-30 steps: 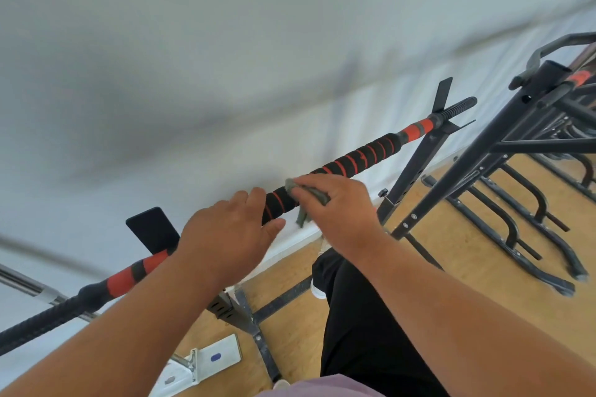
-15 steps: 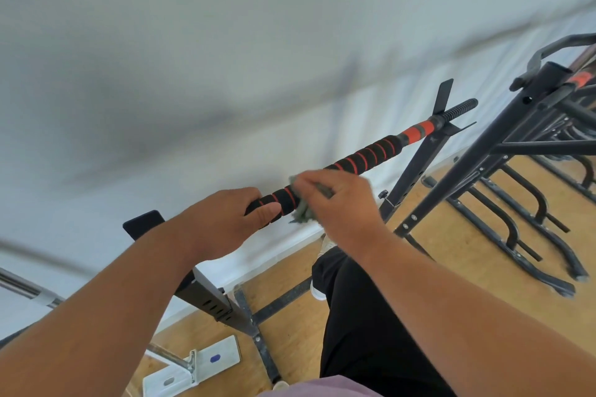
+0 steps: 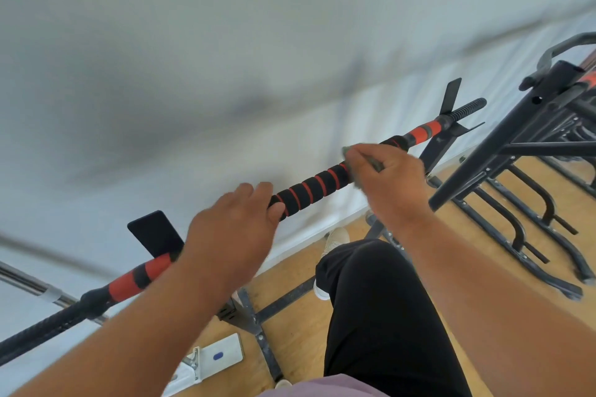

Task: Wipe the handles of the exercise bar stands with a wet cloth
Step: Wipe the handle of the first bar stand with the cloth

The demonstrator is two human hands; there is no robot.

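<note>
A black bar with red-striped foam grip [image 3: 311, 188] runs diagonally across the view, resting on a black stand [image 3: 446, 135] at its far right end. My left hand [image 3: 232, 232] is wrapped around the bar near its middle. My right hand [image 3: 387, 177] presses a small grey-green cloth [image 3: 348, 151] onto the foam farther right; only the cloth's edges show past my fingers. Orange collars sit at both ends of the grip.
More black stand frames [image 3: 532, 177] crowd the right side on the wooden floor [image 3: 290, 271]. A white wall lies behind the bar. A white bracket [image 3: 219, 359] and a black floor base [image 3: 254, 322] lie below, beside my black trouser leg.
My right hand has slid the cloth rightward along the foam grip, away from my left hand, uncovering several stripes. The left hand stays gripping the bar.
</note>
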